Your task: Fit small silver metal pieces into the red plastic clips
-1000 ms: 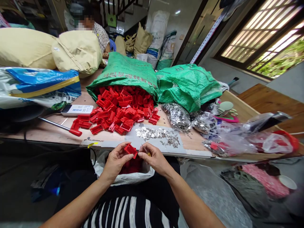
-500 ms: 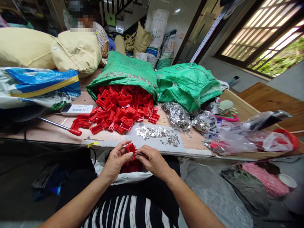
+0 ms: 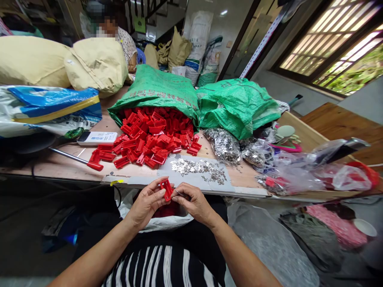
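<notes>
Between thumb and fingers, my left hand (image 3: 149, 198) holds a red plastic case (image 3: 166, 189) with its hollow side tilted toward me. My right hand (image 3: 191, 201) pinches a thin dark metal tool (image 3: 181, 194) at the case's lower right end. Whether the tool is tweezers, and whether a small part sits at its tip, I cannot make out. Both hands are over a white bag (image 3: 170, 223) on my lap with more red pieces in it. Just beyond, small flat metal pieces (image 3: 191, 166) lie spread on a grey sheet (image 3: 176, 180) at the table edge.
A heap of red cases (image 3: 146, 139) spills from a green woven sack (image 3: 161, 85). Bags of metal parts (image 3: 224, 145) and a second green sack (image 3: 236, 105) stand to its right. A red-handled tool (image 3: 95, 165) lies at left. Another person (image 3: 127, 46) sits behind pale sacks (image 3: 95, 65).
The red case has turned in my left hand, so more of its hollow inside faces me. My right hand has shifted slightly, with its fingertips still at the case's end.
</notes>
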`<state>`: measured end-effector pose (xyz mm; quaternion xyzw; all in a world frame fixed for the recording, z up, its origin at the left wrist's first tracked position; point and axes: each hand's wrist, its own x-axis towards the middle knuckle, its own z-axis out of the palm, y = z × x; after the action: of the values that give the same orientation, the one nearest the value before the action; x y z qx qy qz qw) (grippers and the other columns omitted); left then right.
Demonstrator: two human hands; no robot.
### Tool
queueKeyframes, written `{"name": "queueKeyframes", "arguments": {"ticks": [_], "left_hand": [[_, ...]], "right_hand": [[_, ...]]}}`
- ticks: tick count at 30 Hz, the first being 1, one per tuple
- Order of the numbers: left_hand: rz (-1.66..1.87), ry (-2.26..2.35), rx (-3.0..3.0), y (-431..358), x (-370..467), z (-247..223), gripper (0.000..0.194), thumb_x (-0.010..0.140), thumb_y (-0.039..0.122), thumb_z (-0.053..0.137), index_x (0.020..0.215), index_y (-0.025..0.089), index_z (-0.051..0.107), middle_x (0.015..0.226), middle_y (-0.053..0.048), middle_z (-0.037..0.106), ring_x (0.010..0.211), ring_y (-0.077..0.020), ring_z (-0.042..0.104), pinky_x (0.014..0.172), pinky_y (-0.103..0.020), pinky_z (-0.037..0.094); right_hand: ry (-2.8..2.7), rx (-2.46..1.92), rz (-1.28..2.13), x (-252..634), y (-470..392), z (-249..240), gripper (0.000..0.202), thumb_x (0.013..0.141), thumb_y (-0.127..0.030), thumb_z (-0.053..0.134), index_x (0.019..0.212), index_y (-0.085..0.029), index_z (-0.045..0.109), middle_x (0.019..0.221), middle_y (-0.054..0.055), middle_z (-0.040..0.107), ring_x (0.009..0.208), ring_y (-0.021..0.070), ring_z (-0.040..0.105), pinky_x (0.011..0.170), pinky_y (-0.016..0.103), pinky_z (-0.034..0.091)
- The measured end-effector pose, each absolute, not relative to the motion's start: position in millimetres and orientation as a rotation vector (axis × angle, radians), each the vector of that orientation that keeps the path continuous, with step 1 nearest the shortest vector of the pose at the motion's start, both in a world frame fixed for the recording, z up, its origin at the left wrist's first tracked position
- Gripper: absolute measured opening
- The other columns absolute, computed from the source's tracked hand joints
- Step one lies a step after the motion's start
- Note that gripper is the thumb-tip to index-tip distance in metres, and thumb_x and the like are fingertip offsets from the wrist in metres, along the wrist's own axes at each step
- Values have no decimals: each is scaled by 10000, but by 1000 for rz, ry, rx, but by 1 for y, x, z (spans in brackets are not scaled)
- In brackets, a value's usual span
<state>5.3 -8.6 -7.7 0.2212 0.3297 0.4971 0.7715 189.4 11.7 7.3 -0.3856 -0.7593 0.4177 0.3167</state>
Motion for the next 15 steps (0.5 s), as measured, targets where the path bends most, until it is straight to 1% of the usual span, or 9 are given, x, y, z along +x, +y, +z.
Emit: {"name": "queueKeyframes", "arguments": {"ticks": [4, 8, 9, 11, 13, 15], "left_hand": [[1075, 708, 504, -8, 6, -8, 472, 757, 212, 703, 1214, 218, 584, 1059, -83, 701, 917, -179, 666, 819, -296, 513], [1083, 727, 558, -9, 7, -10, 464, 766, 217, 694, 1211, 207, 564, 1065, -79, 688, 970, -184, 648, 856, -305, 501], [1084, 743, 593, -8, 7, -12, 468, 764, 218, 695, 1210, 208, 555, 1064, -76, 684, 972, -182, 645, 854, -302, 501], [1099, 787, 720, -6, 6, -17, 471, 752, 217, 705, 1194, 213, 544, 1048, -61, 680, 955, -171, 640, 849, -295, 501], [1130, 850, 925, 0, 3, -23, 454, 742, 222, 710, 1164, 212, 544, 1018, -44, 673, 934, -165, 637, 861, -302, 498], [1166, 950, 1180, 8, 0, -29, 434, 752, 224, 693, 1160, 212, 545, 1044, -44, 660, 951, -173, 631, 898, -330, 487]], "right_hand": [[-1978, -1030, 1162, 191, 12, 6, 80, 866, -249, 599, 899, -198, 651, 868, 24, 633, 786, 142, 570, 728, 249, 428], [-1916, -1092, 1234, 195, 12, 6, 153, 864, -307, 610, 957, -186, 600, 832, 5, 612, 731, 126, 541, 680, 233, 425], [-1918, -1101, 1222, 197, 12, 6, 175, 878, -320, 593, 991, -187, 588, 832, 2, 604, 724, 123, 533, 679, 232, 424], [-1963, -1110, 1141, 199, 14, 7, 190, 923, -317, 523, 1060, -197, 577, 892, 15, 592, 783, 130, 537, 734, 248, 430], [-2033, -1121, 1023, 202, 16, 7, 216, 960, -276, 440, 1103, -211, 588, 973, 40, 566, 887, 147, 537, 817, 275, 426], [-2097, -1151, 922, 203, 19, 5, 249, 965, -236, 410, 1115, -216, 608, 972, 55, 540, 915, 158, 534, 840, 288, 427]]}}
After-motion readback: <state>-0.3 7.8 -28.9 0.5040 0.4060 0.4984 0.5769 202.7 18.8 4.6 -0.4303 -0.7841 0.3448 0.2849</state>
